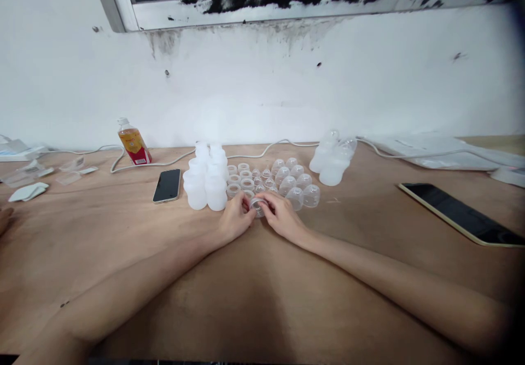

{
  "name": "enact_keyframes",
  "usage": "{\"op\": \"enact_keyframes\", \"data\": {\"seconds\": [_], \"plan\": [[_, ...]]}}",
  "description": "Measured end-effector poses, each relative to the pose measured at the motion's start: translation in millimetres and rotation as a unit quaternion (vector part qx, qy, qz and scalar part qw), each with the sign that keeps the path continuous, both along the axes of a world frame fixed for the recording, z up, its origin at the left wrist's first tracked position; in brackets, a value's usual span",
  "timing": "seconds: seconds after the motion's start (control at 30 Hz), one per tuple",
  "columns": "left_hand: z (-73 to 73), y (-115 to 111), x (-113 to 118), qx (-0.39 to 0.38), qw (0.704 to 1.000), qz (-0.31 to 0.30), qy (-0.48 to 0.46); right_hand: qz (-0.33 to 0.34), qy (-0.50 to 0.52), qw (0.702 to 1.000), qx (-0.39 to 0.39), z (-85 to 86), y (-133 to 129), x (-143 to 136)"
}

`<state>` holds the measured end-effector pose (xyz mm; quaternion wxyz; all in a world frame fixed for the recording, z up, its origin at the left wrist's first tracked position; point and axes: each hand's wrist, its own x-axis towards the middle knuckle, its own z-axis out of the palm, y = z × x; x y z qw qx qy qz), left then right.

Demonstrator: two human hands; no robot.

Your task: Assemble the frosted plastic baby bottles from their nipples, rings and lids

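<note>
Between my two hands is a translucent screw ring (257, 206), gripped by the fingertips on both sides just above the table. My left hand (238, 214) closes on its left edge, and my right hand (281, 214) pinches its right edge. Whether a teat sits inside the ring, I cannot make out. Behind my left hand stand white baby bottles (205, 181) in rows, with loose rings (233, 179) beside them. Small clear bottle teats (267, 174) come after these. Clear domed caps (287, 184) stand in rows behind my right hand.
Several bottles with domed caps (333, 160) stand at the back right. A phone (167, 185) and a drink bottle (134, 143) are at left; a tablet (463, 213) lies at right. A white cable (270, 147) runs along the wall. Another person's hand (4, 220) shows at the left edge.
</note>
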<state>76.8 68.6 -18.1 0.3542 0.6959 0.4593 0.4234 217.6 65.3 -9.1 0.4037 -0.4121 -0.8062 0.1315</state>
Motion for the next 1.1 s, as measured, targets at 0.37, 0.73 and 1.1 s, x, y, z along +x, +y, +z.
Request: {"op": "enact_keyframes", "data": {"seconds": [0.37,0.73,1.1], "plan": [[6.8,-8,-1,0.021,1.0,-0.006,-0.016,0.032,0.031,0.999,-0.016,3.1,-1,0],[6.3,-9,-3,0.042,0.999,-0.018,0.03,0.041,0.084,0.988,-0.123,1.3,0,4],[103.6,-22,-52,0.33,0.793,0.091,0.504,0.1,0.286,0.907,-0.291,-0.5,7,6]]}}
